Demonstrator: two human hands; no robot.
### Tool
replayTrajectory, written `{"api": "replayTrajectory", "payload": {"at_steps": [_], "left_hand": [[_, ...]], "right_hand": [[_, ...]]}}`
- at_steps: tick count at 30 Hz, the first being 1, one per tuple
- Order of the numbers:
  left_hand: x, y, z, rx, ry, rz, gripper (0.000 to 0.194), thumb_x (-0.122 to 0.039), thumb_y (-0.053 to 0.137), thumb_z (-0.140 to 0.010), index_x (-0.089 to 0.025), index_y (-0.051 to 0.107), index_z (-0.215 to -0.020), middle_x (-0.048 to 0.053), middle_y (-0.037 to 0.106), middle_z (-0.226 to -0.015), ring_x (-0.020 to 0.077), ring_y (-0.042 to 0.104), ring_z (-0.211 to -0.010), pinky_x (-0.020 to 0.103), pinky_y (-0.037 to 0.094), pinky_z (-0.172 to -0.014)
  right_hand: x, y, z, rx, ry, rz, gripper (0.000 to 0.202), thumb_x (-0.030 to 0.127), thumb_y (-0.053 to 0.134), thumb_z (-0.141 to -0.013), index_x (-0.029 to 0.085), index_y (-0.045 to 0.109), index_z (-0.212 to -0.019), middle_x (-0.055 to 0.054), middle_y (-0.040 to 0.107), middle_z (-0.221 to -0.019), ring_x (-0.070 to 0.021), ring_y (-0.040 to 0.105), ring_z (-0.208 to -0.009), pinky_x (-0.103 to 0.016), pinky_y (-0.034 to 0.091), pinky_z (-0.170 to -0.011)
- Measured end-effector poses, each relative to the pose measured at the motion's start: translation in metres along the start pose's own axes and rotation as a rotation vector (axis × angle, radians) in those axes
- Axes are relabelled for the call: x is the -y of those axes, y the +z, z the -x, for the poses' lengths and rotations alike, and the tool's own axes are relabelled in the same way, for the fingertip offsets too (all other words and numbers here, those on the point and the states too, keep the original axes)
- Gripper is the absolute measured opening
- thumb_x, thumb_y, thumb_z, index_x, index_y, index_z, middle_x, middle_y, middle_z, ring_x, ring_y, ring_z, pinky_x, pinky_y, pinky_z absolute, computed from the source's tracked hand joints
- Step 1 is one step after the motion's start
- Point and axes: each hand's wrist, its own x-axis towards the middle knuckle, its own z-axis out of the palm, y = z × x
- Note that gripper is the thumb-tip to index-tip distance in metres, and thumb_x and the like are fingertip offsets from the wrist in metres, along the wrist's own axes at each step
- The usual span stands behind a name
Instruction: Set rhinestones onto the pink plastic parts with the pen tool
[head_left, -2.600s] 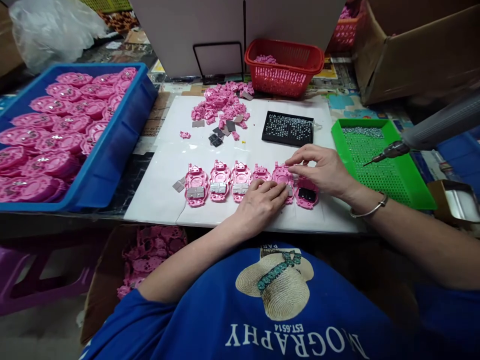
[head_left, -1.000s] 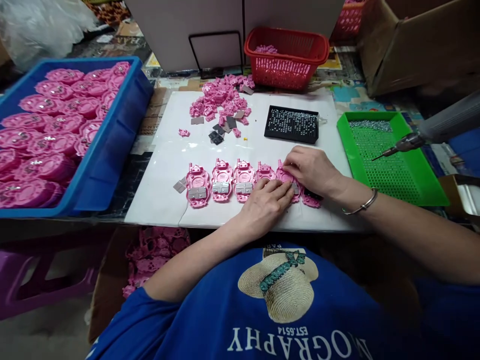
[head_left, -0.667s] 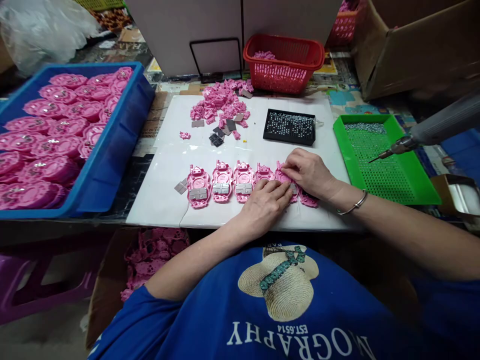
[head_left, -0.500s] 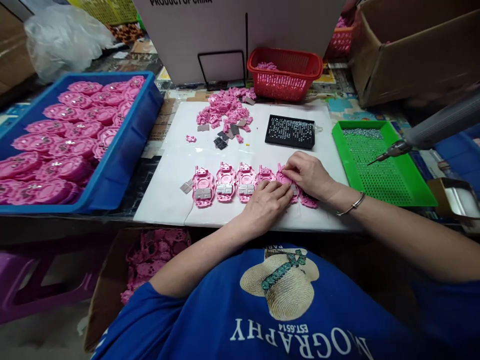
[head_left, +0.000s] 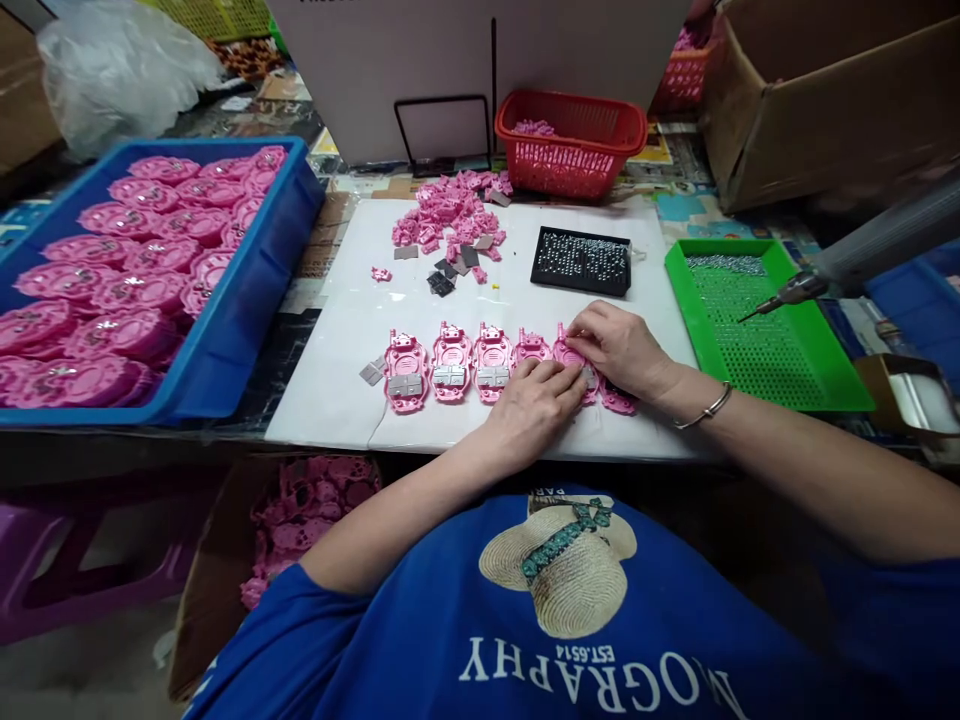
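Note:
Several pink plastic casings (head_left: pixel 406 362) stand in a row on the white board, some with grey metal plates (head_left: pixel 493 377) across their lower halves. My left hand (head_left: pixel 534 405) lies over the lower part of the casings towards the right, its bent fingers holding one pink casing (head_left: pixel 564 350) down. At that casing's top, my right hand (head_left: pixel 619 350) has thumb and forefinger pinched together; whatever is between them is hidden. Another casing (head_left: pixel 619 402) shows partly beneath my right hand. Loose grey plates (head_left: pixel 373 371) lie left of the row.
Behind the row are a heap of small pink parts (head_left: pixel 450 215), a black tray of screws (head_left: pixel 581 262) and a red basket (head_left: pixel 570 165). A blue crate (head_left: pixel 281 260) holds pink assemblies at left. At right, a screwdriver tool (head_left: pixel 802 288) hangs over a green tray (head_left: pixel 832 385).
The view has shifted very slightly. Both hands stay at the same casing, with the right fingertips barely moved.

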Motion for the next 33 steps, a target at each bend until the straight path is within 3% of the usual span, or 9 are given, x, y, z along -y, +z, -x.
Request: {"api": "replayTrajectory", "payload": {"at_steps": [3,14,22,30,33], "left_hand": [[0.000,-0.002,0.001,0.011,0.000,0.020,0.028,-0.020,0.048,-0.102,-0.014,0.062,-0.125,0.008,0.068,-0.128,0.0192,0.061,-0.107,0.037,0.043,-0.090],[0.000,-0.004,0.002,0.037,0.003,0.024,0.030,-0.019,0.048,-0.102,-0.014,0.061,-0.128,0.010,0.065,-0.134,0.0206,0.059,-0.110,0.038,0.044,-0.092],[0.000,-0.013,-0.001,0.061,0.018,0.069,0.031,-0.017,0.044,-0.102,-0.010,0.062,-0.126,0.011,0.067,-0.130,0.0226,0.060,-0.105,0.037,0.045,-0.086],[0.000,-0.015,-0.001,0.095,0.002,0.096,0.031,-0.017,0.046,-0.102,-0.010,0.060,-0.128,0.011,0.067,-0.129,0.0224,0.060,-0.108,0.037,0.045,-0.088],[0.000,-0.015,-0.002,0.101,-0.002,0.096,0.031,-0.018,0.046,-0.102,-0.010,0.059,-0.130,0.011,0.067,-0.127,0.0223,0.060,-0.109,0.038,0.045,-0.089]], "right_hand": [[0.000,-0.002,-0.001,-0.020,0.035,-0.026,0.003,0.013,0.064,-0.086,0.016,0.065,-0.087,-0.006,0.065,-0.084,-0.0198,0.058,-0.076,-0.032,0.046,-0.071],[-0.001,-0.011,-0.003,0.079,-0.027,0.040,0.013,0.018,0.060,-0.093,0.016,0.073,-0.095,-0.010,0.068,-0.093,-0.0211,0.063,-0.082,-0.035,0.051,-0.075],[0.007,-0.009,-0.003,0.189,-0.234,0.375,0.028,0.010,0.046,-0.096,0.013,0.070,-0.083,-0.013,0.063,-0.084,-0.0238,0.053,-0.077,-0.036,0.045,-0.070],[0.006,-0.001,0.003,0.047,-0.103,0.220,0.018,0.015,0.049,-0.097,0.016,0.066,-0.091,-0.011,0.064,-0.089,-0.0235,0.058,-0.083,-0.037,0.051,-0.077],[0.006,-0.005,0.000,0.052,-0.067,0.144,0.012,0.014,0.054,-0.094,0.016,0.065,-0.091,-0.010,0.065,-0.088,-0.0222,0.060,-0.081,-0.036,0.051,-0.075]]}}
